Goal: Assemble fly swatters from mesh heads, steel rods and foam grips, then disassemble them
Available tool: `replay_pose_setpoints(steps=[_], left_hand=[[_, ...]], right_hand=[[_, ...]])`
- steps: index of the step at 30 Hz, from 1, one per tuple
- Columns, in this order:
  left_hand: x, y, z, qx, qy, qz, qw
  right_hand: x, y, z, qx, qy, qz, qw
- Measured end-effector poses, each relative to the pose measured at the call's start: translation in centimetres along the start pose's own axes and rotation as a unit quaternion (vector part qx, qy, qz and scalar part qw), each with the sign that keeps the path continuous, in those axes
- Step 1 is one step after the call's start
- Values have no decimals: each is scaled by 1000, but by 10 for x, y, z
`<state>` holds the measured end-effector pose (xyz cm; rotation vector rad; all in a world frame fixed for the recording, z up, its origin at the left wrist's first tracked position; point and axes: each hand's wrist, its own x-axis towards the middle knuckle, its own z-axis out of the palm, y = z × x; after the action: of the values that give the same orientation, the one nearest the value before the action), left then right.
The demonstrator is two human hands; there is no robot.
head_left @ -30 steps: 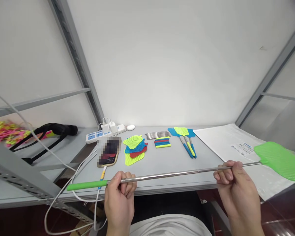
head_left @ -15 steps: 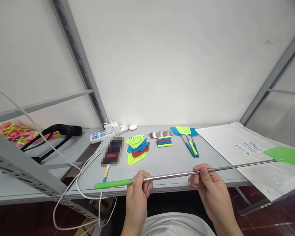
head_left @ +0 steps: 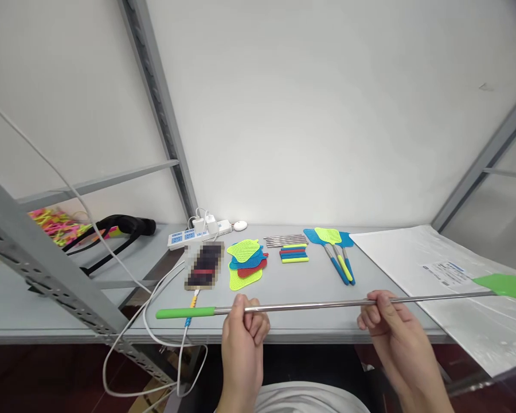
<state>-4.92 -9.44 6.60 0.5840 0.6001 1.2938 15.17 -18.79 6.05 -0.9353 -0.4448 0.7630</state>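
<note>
A fly swatter with an extended telescopic metal rod [head_left: 309, 306] lies across both my hands above the table's front edge. Its green handle [head_left: 184, 312] points left and its green paddle [head_left: 505, 285] is at the far right. My left hand [head_left: 244, 327] is closed on the rod just right of the handle. Further along, my right hand [head_left: 391, 318] pinches the thinner part of the rod. Behind them lie loose swatter heads [head_left: 246, 264] in yellow, blue and red, thin metal rods [head_left: 286, 241], coloured handle grips [head_left: 294, 253] and several assembled fly swatters [head_left: 337, 252].
A white plastic package [head_left: 413, 258] with a label covers the table's right side. At the left are a blurred-out phone-like item [head_left: 204, 264], a power strip [head_left: 202, 233] and white cables [head_left: 148, 312]. A metal shelf post [head_left: 163, 103] stands behind; a black frame [head_left: 129, 226] lies further left.
My hands have moved further apart along the rod, the right one moving right. The swatter is more level now. The whole view has shifted slightly.
</note>
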Motion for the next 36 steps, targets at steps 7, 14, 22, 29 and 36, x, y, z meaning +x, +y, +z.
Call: replay_pose_setpoints(steps=[7, 14, 22, 29, 36], left_hand=[[-3, -20, -2, 130, -97, -26, 986], [10, 5, -8, 148, -63, 22, 987], [9, 32, -4, 56, 33, 76, 995], [0, 12, 5, 33, 2, 12, 999], [14, 27, -6, 19, 34, 61, 997]], right_hand=[[-19, 28, 32, 1, -88, 69, 994], [-8, 16, 19, 49, -19, 21, 998], [4, -21, -6, 106, 81, -50, 990], [10, -19, -9, 108, 118, -65, 985], [14, -21, -14, 101, 152, -106, 978]])
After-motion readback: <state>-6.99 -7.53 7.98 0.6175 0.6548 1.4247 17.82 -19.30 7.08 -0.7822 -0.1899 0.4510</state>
